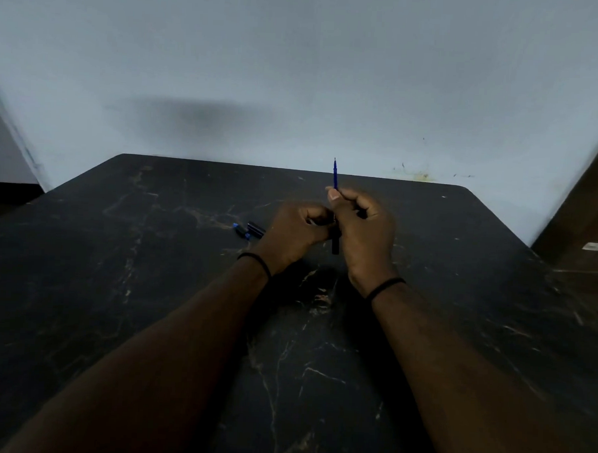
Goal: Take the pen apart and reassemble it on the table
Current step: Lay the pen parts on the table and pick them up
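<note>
Blue refill (335, 175) held nearly upright, tip pointing up, rising just above the pinch of the right hand (362, 232). Thumb and curled fingers of that hand closed around the pen, so clamped on it. Below the same grip, a dark barrel (335, 243) coming out downward, above the table (116, 287) and not touching it, as far as can be judged. Probably held vertical so that the refill slides in or out along the axis of the barrel; whether going in or coming out, cannot tell.

Just left of the grip, the left hand (299, 231), fingers curled, touching the right one. Seems to hold the lower part of the pen or some small piece, but the contents hidden, so cannot say for sure.

Further left of the grip, lying on the table: two small pen parts (251, 230), dark with blue ends, just beside each other. Likely put there within easy reach for the reassembly.

Behind everything, a pale wall (297, 72). A thin black band (255, 260) on each wrist.
</note>
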`<action>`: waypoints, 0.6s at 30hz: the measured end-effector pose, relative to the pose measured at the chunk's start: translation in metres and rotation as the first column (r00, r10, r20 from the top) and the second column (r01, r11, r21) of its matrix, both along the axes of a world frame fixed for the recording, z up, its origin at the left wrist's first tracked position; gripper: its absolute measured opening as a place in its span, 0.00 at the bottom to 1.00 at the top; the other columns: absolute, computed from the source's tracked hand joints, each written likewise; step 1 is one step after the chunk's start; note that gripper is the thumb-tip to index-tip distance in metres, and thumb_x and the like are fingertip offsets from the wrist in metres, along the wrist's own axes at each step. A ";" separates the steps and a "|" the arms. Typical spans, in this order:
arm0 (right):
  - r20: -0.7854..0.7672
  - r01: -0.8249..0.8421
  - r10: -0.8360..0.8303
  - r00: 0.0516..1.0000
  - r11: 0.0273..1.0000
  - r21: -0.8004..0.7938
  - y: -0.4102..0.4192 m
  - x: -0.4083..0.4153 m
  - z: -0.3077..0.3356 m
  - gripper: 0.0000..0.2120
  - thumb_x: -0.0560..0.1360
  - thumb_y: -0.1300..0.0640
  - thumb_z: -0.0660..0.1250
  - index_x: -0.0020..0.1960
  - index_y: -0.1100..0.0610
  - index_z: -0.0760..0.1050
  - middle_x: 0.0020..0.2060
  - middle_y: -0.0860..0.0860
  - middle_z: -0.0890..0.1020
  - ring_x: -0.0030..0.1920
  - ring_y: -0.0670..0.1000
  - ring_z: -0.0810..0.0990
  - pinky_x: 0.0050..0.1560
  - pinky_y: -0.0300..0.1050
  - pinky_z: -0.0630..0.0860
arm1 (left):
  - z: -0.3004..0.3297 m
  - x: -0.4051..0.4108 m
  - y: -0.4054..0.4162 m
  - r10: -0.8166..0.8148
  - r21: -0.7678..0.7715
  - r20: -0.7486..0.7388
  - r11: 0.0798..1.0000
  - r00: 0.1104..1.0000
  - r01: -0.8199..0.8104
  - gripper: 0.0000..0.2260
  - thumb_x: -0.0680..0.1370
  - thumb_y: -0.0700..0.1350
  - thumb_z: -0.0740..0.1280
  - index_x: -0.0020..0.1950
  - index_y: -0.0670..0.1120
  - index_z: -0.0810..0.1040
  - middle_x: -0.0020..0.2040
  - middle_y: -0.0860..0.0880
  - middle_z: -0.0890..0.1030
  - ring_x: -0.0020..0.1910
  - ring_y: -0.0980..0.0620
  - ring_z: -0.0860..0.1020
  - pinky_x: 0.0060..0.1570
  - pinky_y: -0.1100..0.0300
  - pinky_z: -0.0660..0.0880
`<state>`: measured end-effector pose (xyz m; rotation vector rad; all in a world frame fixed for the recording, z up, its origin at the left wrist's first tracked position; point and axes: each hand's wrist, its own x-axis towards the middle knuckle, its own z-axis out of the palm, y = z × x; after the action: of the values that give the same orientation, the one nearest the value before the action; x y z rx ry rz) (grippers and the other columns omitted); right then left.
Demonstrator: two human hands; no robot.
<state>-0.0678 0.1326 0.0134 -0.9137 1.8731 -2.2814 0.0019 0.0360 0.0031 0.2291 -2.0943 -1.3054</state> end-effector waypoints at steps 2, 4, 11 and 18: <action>0.028 0.004 -0.002 1.000 0.998 -0.064 0.001 0.003 0.004 0.01 0.75 0.56 0.74 0.47 0.52 0.84 0.41 0.54 0.85 0.41 0.48 0.81 0.47 0.48 0.81 | -0.001 -0.001 -0.003 0.019 -0.004 0.007 1.000 1.000 -0.019 0.02 0.74 0.37 0.74 0.42 0.42 0.84 0.39 0.45 0.84 0.39 0.53 0.80 0.45 0.58 0.76; 0.071 0.038 -0.025 0.997 0.981 -0.188 0.002 0.005 0.011 0.03 0.76 0.59 0.73 0.46 0.51 0.82 0.39 0.50 0.83 0.40 0.42 0.80 0.43 0.40 0.78 | -0.003 -0.002 -0.008 0.065 -0.008 0.049 0.998 0.997 -0.065 0.01 0.73 0.40 0.75 0.43 0.43 0.85 0.40 0.42 0.85 0.39 0.53 0.80 0.44 0.56 0.77; 0.024 0.021 -0.013 1.000 0.928 -0.372 0.008 0.008 0.024 0.04 0.80 0.65 0.65 0.51 0.59 0.78 0.35 0.55 0.84 0.34 0.49 0.80 0.36 0.40 0.76 | -0.007 0.002 -0.030 0.451 -0.096 0.085 0.891 0.889 -0.443 0.10 0.74 0.50 0.75 0.33 0.50 0.81 0.27 0.53 0.80 0.25 0.61 0.76 0.29 0.59 0.74; -0.107 0.066 -0.057 0.993 0.995 0.078 0.015 -0.018 0.006 0.13 0.81 0.64 0.60 0.61 0.57 0.81 0.51 0.51 0.85 0.46 0.46 0.84 0.51 0.45 0.82 | -0.008 0.003 -0.034 0.487 -0.041 0.019 0.873 0.873 -0.486 0.04 0.73 0.48 0.75 0.42 0.49 0.86 0.36 0.54 0.85 0.36 0.58 0.83 0.38 0.58 0.80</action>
<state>-0.0853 0.1474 0.0199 -0.9969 2.0474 -2.2128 0.0053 0.0019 -0.0048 0.7151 -1.9076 -0.9598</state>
